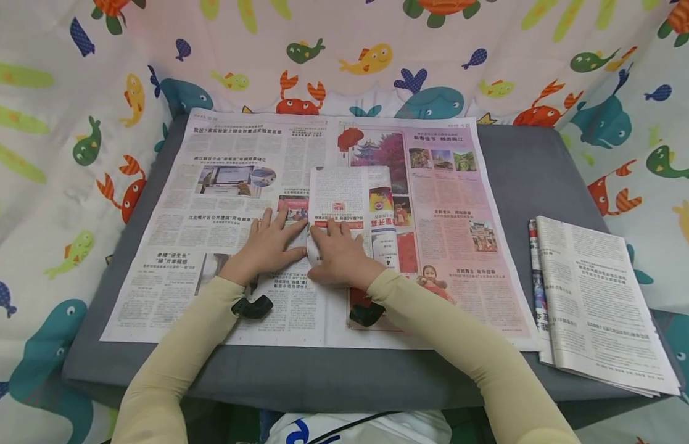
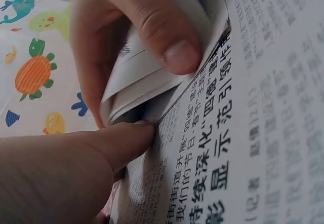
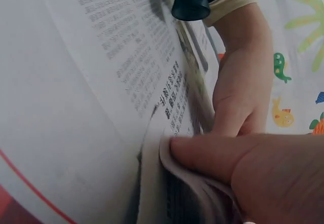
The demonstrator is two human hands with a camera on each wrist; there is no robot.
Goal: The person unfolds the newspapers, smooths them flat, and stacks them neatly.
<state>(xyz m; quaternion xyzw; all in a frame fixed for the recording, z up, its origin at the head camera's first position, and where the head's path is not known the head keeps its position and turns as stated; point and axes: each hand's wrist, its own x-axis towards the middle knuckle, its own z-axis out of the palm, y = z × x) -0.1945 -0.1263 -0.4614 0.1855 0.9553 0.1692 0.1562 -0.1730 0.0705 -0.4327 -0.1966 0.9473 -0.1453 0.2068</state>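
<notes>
A small folded newspaper point(image 1: 352, 191) lies on a wide spread-out newspaper point(image 1: 233, 209), near its middle crease. My right hand point(image 1: 344, 254) grips the folded newspaper at its lower left side, fingers over the top and thumb at the edge. Close up in the left wrist view, the right thumb point(image 2: 182, 57) sits on the edge of the bent layers point(image 2: 147, 84). My left hand point(image 1: 272, 243) rests on the spread sheet just left of the fold, fingers spread. The left thumb point(image 2: 126, 138) reaches to the foot of the folded edge.
A stack of folded newspapers point(image 1: 599, 302) lies on the right side of the grey table point(image 1: 527, 179), reaching over the front edge. A curtain printed with sea animals point(image 1: 344, 74) surrounds the table at the back and sides. Both wrists carry dark camera mounts point(image 1: 252, 307).
</notes>
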